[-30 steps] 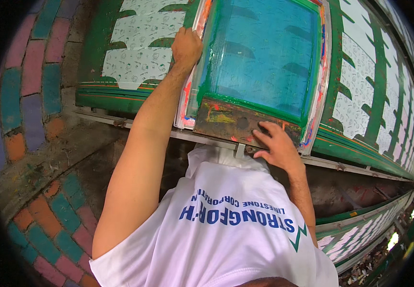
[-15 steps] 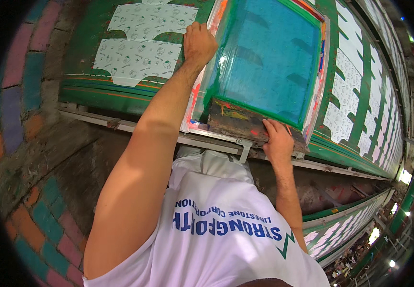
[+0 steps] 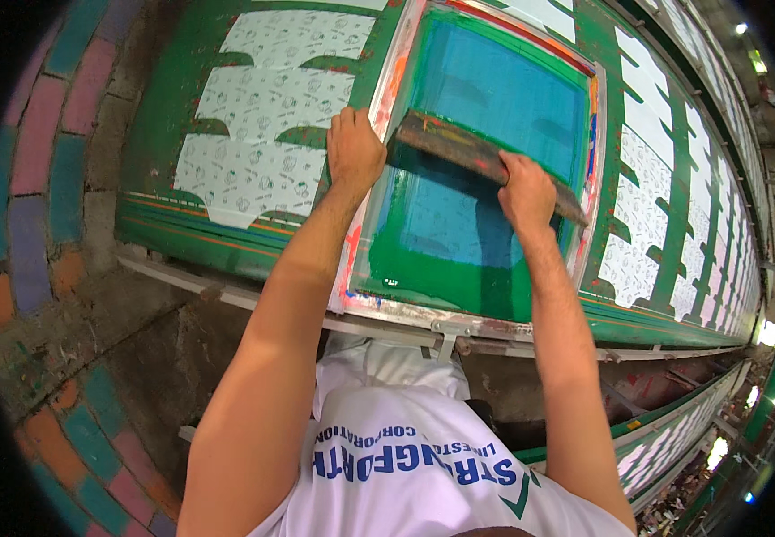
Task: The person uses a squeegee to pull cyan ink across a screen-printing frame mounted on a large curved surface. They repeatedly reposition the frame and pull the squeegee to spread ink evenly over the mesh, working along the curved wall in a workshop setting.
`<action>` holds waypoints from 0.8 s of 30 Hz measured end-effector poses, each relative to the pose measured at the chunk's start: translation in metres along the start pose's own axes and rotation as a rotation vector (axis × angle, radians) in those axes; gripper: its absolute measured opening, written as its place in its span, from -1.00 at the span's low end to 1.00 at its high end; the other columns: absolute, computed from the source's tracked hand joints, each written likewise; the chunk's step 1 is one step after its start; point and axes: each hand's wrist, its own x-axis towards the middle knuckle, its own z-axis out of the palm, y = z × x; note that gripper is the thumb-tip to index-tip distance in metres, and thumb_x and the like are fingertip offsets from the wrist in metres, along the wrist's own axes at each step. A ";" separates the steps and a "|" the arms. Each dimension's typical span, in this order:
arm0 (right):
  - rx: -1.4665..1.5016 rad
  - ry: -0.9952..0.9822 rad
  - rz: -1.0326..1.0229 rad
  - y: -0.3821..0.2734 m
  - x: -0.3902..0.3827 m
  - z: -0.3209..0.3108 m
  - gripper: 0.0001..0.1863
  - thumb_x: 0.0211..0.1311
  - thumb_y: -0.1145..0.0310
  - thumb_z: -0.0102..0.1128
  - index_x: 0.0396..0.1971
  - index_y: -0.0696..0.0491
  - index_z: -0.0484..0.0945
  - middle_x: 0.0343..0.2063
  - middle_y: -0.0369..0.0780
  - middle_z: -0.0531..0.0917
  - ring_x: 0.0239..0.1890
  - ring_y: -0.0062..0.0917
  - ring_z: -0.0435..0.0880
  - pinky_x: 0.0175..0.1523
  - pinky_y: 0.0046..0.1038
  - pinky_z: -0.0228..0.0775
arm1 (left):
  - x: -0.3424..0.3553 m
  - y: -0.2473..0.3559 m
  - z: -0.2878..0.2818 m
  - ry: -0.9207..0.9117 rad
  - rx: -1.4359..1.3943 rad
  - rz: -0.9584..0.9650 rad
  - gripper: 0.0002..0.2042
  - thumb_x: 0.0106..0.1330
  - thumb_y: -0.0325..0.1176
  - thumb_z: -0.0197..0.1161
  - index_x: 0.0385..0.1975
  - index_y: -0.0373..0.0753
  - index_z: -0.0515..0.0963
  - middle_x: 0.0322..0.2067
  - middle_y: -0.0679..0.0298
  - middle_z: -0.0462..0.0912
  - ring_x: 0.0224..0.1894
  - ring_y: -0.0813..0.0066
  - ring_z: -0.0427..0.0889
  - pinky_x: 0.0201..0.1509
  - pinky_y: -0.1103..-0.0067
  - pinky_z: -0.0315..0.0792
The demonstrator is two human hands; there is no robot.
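head view: a framed printing screen (image 3: 486,170) with blue-green mesh lies flat on a long green printing table (image 3: 181,134), and everything here is placed against that screen. a dark, paint-stained squeegee (image 3: 477,157) lies across the screen's middle, slanting from the upper left down to the right. the left hand (image 3: 354,152) sits at the screen's left frame edge, fingers curled down over the frame beside the squeegee's left end; whether it also clamps the blade end i cannot tell. the right hand (image 3: 526,190) is closed over the squeegee's right half, fingers wrapped on its top edge. below the squeegee the mesh is coated dark green, above it the mesh is lighter blue. left of the screen a white sheet printed with green leaf shapes (image 3: 262,116) lies on the table; right of the screen more printed white panels (image 3: 647,179) run along it. beyond the table's left edge is a floor of coloured bricks (image 3: 38,179). nearer than the screen's near frame, the person's white shirt (image 3: 405,465) fills the lower edge.
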 end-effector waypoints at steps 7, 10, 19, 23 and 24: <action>0.016 0.001 0.016 0.056 0.141 0.031 -0.69 0.30 0.35 0.23 -0.01 -0.17 0.79 -0.19 -0.11 0.82 -0.10 -0.09 0.81 -0.02 -0.01 0.68 | 0.003 0.008 0.004 0.073 0.017 0.031 -0.69 0.46 -0.29 0.22 0.04 -0.39 0.58 -0.09 -0.08 0.58 0.00 -0.09 0.55 0.13 0.11 0.44; 0.005 -0.068 0.022 0.078 0.203 0.031 -0.70 0.30 0.30 0.26 -0.01 -0.18 0.80 -0.11 -0.08 0.82 -0.07 -0.10 0.81 0.03 -0.02 0.68 | 0.004 0.012 0.002 0.007 0.041 -0.017 -0.64 0.44 -0.22 0.23 0.05 -0.38 0.57 -0.02 -0.06 0.56 0.10 -0.05 0.53 0.19 0.13 0.43; 0.051 -0.390 -0.318 0.154 0.335 0.012 -0.73 0.06 0.34 0.24 -0.28 0.06 0.83 -0.34 0.07 0.79 -0.24 -0.10 0.81 -0.16 -0.09 0.61 | 0.005 0.018 0.004 0.064 0.133 0.078 -0.69 0.43 -0.30 0.26 0.01 -0.39 0.59 -0.11 -0.07 0.58 -0.02 -0.08 0.57 0.09 0.12 0.47; 0.071 -0.290 -0.232 0.162 0.344 0.034 -0.71 0.04 0.41 0.22 -0.26 0.04 0.84 -0.34 0.04 0.80 -0.25 -0.15 0.83 -0.15 -0.13 0.63 | 0.004 0.015 0.007 0.085 0.109 0.093 -0.71 0.44 -0.32 0.24 -0.01 -0.41 0.59 -0.13 -0.08 0.58 -0.03 -0.09 0.57 0.07 0.13 0.48; 0.084 -0.330 -0.240 0.165 0.345 0.034 -0.71 0.05 0.41 0.22 -0.24 0.04 0.84 -0.32 0.05 0.80 -0.23 -0.14 0.82 -0.13 -0.13 0.63 | 0.005 0.015 0.007 0.083 0.108 0.091 -0.71 0.44 -0.32 0.24 -0.01 -0.41 0.59 -0.14 -0.08 0.58 -0.03 -0.09 0.57 0.07 0.13 0.48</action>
